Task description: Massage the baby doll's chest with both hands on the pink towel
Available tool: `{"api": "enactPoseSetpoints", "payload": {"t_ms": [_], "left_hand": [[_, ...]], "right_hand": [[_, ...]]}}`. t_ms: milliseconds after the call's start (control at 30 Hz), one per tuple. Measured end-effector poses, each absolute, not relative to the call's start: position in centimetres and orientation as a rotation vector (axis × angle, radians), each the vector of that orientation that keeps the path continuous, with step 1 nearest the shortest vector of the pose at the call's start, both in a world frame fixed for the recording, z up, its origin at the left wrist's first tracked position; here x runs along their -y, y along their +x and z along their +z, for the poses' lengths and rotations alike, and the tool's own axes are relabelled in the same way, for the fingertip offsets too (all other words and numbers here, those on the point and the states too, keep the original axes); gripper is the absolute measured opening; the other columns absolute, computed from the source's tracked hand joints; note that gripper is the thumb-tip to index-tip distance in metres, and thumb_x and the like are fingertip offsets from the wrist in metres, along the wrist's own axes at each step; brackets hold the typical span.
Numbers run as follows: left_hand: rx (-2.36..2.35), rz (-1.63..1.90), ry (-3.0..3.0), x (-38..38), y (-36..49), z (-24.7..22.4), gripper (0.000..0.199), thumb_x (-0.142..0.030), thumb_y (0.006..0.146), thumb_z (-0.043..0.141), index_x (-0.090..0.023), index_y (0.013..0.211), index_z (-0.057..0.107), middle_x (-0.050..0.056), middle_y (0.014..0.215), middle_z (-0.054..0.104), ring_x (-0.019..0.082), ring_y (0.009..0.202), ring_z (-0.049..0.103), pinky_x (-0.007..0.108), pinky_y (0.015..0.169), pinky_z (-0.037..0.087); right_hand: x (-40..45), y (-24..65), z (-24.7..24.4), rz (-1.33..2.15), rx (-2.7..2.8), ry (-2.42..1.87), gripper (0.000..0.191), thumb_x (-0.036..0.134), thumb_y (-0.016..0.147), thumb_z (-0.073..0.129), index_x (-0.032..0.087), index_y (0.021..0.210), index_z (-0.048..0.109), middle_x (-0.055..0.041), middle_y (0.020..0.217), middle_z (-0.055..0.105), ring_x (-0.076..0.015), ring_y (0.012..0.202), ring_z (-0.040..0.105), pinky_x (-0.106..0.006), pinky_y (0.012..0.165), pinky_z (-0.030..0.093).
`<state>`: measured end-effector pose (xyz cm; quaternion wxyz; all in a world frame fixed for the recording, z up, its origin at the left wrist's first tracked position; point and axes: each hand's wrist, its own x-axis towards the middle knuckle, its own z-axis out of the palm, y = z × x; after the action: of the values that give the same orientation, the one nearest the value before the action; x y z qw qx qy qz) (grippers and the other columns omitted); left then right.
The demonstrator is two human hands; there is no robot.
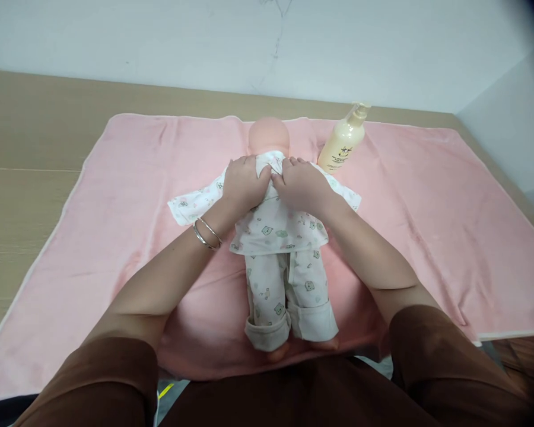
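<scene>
Doll [269,135] lies lengthwise at the middle of a pink blanket [427,237], bald head to the far side, feet to the near side. Blanket covers much of a wood-toned table [22,136]; pale wall [160,41] beyond.

Left hand [248,181] on the left of the doll's upper body, right hand [303,182] on the right — both over the patterned top [278,228], just below the head. Fingers bent toward the shoulders, thumbs angled inward, tips close together near the collar. Cannot tell whether either hand grips the cloth or only rests on it.

Sleeves of the top spread out left and right. Matching trousers [267,290], both cuffs rolled up. Pump bottle [343,139], pale yellow, on the far side, right of the head — near the right sleeve. Two silver bangles [206,233] on the left wrist.
</scene>
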<state>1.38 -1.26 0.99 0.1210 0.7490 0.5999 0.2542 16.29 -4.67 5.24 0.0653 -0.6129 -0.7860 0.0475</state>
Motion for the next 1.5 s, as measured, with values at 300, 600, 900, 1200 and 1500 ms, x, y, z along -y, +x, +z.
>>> {"api": "enactPoseSetpoints", "payload": {"t_ms": [300, 600, 900, 1200, 1500], "left_hand": [[-1.71, 0.681, 2.407, 3.6, 2.2, 0.9, 0.045, -0.032, 0.104, 0.041, 0.0, 0.13, 0.059, 0.029, 0.136, 0.065, 0.04, 0.14, 0.055, 0.053, 0.126, 0.037], [-1.724, 0.555, 2.197, 1.3, 0.8, 1.8, 0.044, -0.039, 0.105, 0.037, -0.009, 0.113, 0.068, 0.024, 0.121, 0.073, 0.036, 0.121, 0.067, 0.052, 0.114, 0.049], [-1.69, 0.719, 2.372, 3.9, 2.3, -0.1, 0.047, -0.031, 0.104, 0.037, -0.002, 0.137, 0.054, 0.032, 0.152, 0.054, 0.043, 0.152, 0.043, 0.062, 0.128, 0.031], [-1.805, 0.672, 2.273, 3.4, 2.1, 0.9, 0.05, -0.034, 0.105, 0.033, 0.0, 0.13, 0.059, 0.032, 0.14, 0.062, 0.042, 0.142, 0.053, 0.058, 0.125, 0.036], [-1.73, 0.864, 2.092, 0.7, 1.6, -2.2, 0.058, -0.052, 0.102, 0.043, -0.012, 0.143, 0.054, 0.024, 0.153, 0.056, 0.042, 0.155, 0.041, 0.061, 0.132, 0.027]], "right_hand": [[1.6, 17.9, 4.1, 0.4, 2.152, -1.95, 0.077, 0.061, 0.109, 0.024, 0.002, 0.135, 0.066, -0.028, 0.139, 0.067, -0.0416, 0.131, 0.062, -0.052, 0.111, 0.047], [4.4, 16.1, 4.9, 0.181, 2.313, -1.842, 0.051, 0.029, 0.107, 0.032, -0.003, 0.127, 0.065, -0.0277, 0.13, 0.07, -0.039, 0.129, 0.062, -0.049, 0.115, 0.044], [2.1, 17.5, 3.7, 0.281, 2.237, -1.959, 0.062, 0.039, 0.11, 0.022, -0.002, 0.14, 0.058, -0.0306, 0.148, 0.059, -0.0425, 0.143, 0.052, -0.058, 0.121, 0.037], [3.1, 16.9, 3.6, 0.266, 2.255, -1.824, 0.054, 0.034, 0.107, 0.027, 0.003, 0.133, 0.062, -0.0289, 0.138, 0.066, -0.0418, 0.133, 0.058, -0.06, 0.115, 0.043], [3.7, 15.6, 2.8, 0.104, 2.167, -1.912, 0.059, 0.029, 0.106, 0.031, -0.007, 0.147, 0.053, -0.0313, 0.156, 0.053, -0.0441, 0.15, 0.046, -0.057, 0.127, 0.031]]}}
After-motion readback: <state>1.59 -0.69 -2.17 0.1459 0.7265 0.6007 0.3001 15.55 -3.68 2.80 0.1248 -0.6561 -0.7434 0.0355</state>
